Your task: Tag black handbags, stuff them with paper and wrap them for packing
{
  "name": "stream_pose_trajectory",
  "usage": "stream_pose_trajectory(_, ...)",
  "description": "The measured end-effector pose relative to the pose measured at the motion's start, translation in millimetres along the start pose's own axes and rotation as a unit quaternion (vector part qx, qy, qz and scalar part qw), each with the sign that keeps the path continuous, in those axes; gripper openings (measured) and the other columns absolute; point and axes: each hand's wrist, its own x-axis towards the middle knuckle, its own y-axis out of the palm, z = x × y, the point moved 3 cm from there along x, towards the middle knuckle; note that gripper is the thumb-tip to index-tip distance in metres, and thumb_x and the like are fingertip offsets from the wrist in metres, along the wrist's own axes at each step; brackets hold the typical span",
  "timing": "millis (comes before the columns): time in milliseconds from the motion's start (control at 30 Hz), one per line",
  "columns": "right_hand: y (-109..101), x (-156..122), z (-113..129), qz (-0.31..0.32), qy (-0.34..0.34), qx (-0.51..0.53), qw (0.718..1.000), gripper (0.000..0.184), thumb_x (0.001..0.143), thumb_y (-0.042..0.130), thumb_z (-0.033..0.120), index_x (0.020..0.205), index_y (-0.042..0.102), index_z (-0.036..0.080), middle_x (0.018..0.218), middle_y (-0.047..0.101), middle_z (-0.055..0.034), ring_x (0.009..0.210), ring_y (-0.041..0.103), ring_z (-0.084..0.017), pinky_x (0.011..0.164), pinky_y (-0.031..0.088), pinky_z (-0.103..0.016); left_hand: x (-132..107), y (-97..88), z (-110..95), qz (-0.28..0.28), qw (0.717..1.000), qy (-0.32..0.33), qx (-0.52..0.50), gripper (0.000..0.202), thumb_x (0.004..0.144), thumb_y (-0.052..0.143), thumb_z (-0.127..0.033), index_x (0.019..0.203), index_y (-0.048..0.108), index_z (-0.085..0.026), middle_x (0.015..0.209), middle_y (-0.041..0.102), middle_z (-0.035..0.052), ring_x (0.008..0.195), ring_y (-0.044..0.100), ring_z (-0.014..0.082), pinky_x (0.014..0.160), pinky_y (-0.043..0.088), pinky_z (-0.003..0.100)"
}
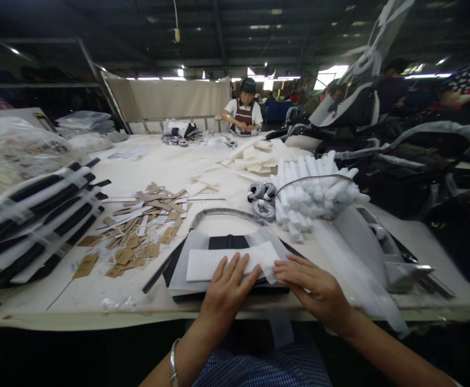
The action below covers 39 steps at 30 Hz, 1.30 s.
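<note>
A black handbag [229, 242] lies flat in front of me at the table edge, its wrapped handle [229, 212] arching away from me. Translucent wrapping paper [180, 274] covers part of the bag. Across it rests a white foam sheet [205, 264], creased at its right end. My left hand [229, 285] presses flat on the sheet with fingers spread, holding nothing. At the right end of the foam, my right hand [311, 285] touches the edge with fingers stretched out; its thumb is partly hidden beneath. A silver bangle [173, 363] circles my left wrist.
Brown paper tags [130, 252] are scattered left, beside stacked wrapped black straps [41, 226]. White foam rolls [311, 188] and coiled cords [263, 199] lie right of the handle. A grey tape dispenser [380, 252] stands near my right hand. A co-worker [245, 110] works across the table.
</note>
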Motion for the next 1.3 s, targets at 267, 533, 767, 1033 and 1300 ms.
stream_pose_trajectory(267, 17, -29, 0, -0.027, -0.071, -0.069, 0.995, 0.036, 0.089, 0.057, 0.003, 0.121, 0.066, 0.018, 0.119, 0.073, -0.0077, 0.122, 0.062, -0.020, 0.110, 0.048, -0.041, -1, -2.4, -2, 0.037, 0.999, -0.001, -0.015, 0.052, 0.101, 0.044, -0.025, 0.152, 0.036, -0.028, 0.154, 0.043, 0.0120, 0.139, 0.045, 0.0289, 0.111, 0.041, 0.052)
stream_pose_trajectory(533, 16, -38, 1, 0.006, -0.131, -0.095, 0.987, 0.034, 0.090, 0.051, 0.002, 0.119, 0.067, 0.012, 0.119, 0.073, -0.0111, 0.125, 0.060, -0.021, 0.107, 0.050, -0.042, 2, -4.7, -9, 0.063, 0.997, 0.036, 0.007, 0.046, 0.104, 0.034, -0.034, 0.150, 0.037, -0.036, 0.162, 0.025, -0.0080, 0.145, 0.034, 0.0232, 0.122, 0.017, 0.052)
stream_pose_trajectory(767, -7, 3, 12, 0.069, -0.131, -0.053, 0.987, 0.013, 0.093, 0.061, 0.017, 0.102, 0.070, 0.016, 0.100, 0.078, -0.0051, 0.097, 0.073, -0.016, 0.103, 0.052, -0.033, 3, -3.7, -7, 0.026, 0.999, 0.027, -0.012, 0.041, 0.104, 0.037, -0.036, 0.145, 0.045, -0.037, 0.155, 0.037, -0.0133, 0.140, 0.040, 0.0171, 0.125, -0.001, 0.046)
stream_pose_trajectory(1033, 40, 86, -47, 0.262, 0.032, -0.114, 0.958, 0.043, 0.097, 0.056, 0.033, 0.134, 0.058, 0.012, 0.137, 0.061, -0.0151, 0.133, 0.052, -0.028, 0.110, 0.042, -0.045, 3, -2.8, -8, 0.010, 0.999, 0.030, 0.000, 0.039, 0.105, 0.036, -0.034, 0.142, 0.050, -0.037, 0.152, 0.045, -0.0127, 0.138, 0.042, 0.0163, 0.125, 0.000, 0.047)
stream_pose_trajectory(1300, 56, 83, -47, 0.319, 0.100, -0.238, 0.912, 0.035, 0.101, 0.048, 0.039, 0.105, 0.074, 0.015, 0.114, 0.074, -0.0132, 0.123, 0.059, -0.030, 0.114, 0.027, -0.054, 3, -1.6, -9, -0.018, 1.000, 0.022, 0.000, 0.036, 0.105, 0.038, -0.035, 0.136, 0.055, -0.038, 0.148, 0.048, -0.0154, 0.132, 0.048, 0.0152, 0.126, 0.000, 0.046)
